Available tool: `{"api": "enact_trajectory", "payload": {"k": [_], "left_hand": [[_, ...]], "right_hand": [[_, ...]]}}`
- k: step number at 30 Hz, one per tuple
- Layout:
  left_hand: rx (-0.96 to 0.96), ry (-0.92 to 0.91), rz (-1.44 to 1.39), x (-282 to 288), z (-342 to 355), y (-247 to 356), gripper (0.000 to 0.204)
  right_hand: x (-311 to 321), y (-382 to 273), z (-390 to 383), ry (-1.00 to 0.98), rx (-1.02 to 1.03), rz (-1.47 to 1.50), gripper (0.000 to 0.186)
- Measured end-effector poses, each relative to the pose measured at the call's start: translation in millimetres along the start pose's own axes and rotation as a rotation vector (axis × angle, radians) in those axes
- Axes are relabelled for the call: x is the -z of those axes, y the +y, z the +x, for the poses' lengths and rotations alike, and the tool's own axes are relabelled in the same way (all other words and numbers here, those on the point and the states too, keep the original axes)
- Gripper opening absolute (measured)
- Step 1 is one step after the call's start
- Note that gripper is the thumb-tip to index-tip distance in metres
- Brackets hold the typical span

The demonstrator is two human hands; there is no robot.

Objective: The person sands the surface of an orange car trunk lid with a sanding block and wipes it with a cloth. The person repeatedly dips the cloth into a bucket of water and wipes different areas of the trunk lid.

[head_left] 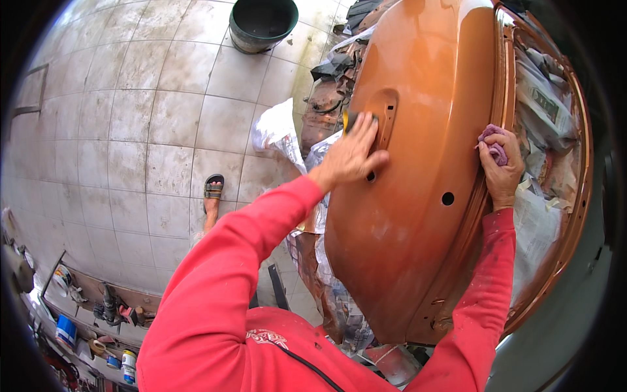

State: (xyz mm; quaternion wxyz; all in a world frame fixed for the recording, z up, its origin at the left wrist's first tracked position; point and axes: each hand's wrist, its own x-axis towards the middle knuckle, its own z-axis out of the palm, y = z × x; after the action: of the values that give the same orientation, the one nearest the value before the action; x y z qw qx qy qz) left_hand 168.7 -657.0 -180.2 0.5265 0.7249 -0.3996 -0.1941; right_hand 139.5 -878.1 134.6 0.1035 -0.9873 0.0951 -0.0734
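An orange car door (411,222) with a recessed handle area (390,121) and a round black hole (447,198) fills the middle right. My left hand (354,153) lies on its left part beside the handle recess. Its fingers press on a dark grey sanding pad (351,121) with a yellow edge, mostly hidden beneath them. At the door's right edge, my right hand (504,171) is closed around a crumpled purple cloth (494,145). The thumb and fingers of that hand bunch the cloth against the seam.
Plastic and paper masking (539,222) covers the area right of the door; more white sheeting (277,130) hangs along its left side. A dark green bucket (261,29) stands on the tiled floor (163,117). Cans and tools (111,313) line the lower left. My sandalled foot (213,189) shows.
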Motion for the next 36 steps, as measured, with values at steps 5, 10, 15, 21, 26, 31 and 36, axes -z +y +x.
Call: {"api": "enact_trajectory", "payload": {"k": [5, 10, 15, 21, 26, 31, 36], "left_hand": [[-0.076, -0.094, -0.037, 3.5, -30.1, 10.3, 0.097], [-0.013, 0.095, 0.04, 13.4, 56.7, -7.4, 0.088], [0.013, 0.032, -0.086, -21.6, -14.9, 27.3, 0.074], [-0.292, 0.429, 0.231, -31.3, 76.4, -20.6, 0.072], [0.033, 0.052, -0.604, -1.2, 46.4, 42.7, 0.084], [0.167, 0.092, -0.613, 11.0, 71.0, 48.6, 0.089], [0.178, 0.046, -0.48, 20.8, 73.0, 51.1, 0.095]], "right_hand": [[3.4, 4.2, -12.1, 0.014, -0.048, 0.02, 0.014], [-1.4, -2.4, -1.0, -0.004, -0.002, 0.018, 0.014], [4.4, -0.4, -15.8, 0.01, -0.051, 0.0, 0.014], [-5.5, -13.3, 12.9, -0.005, 0.053, -0.007, 0.015], [1.4, 6.3, -10.4, 0.008, -0.043, 0.009, 0.015], [0.4, -0.7, -5.3, -0.011, -0.004, 0.02, 0.014], [0.1, -2.2, -4.5, -0.014, -0.013, 0.033, 0.013]]}}
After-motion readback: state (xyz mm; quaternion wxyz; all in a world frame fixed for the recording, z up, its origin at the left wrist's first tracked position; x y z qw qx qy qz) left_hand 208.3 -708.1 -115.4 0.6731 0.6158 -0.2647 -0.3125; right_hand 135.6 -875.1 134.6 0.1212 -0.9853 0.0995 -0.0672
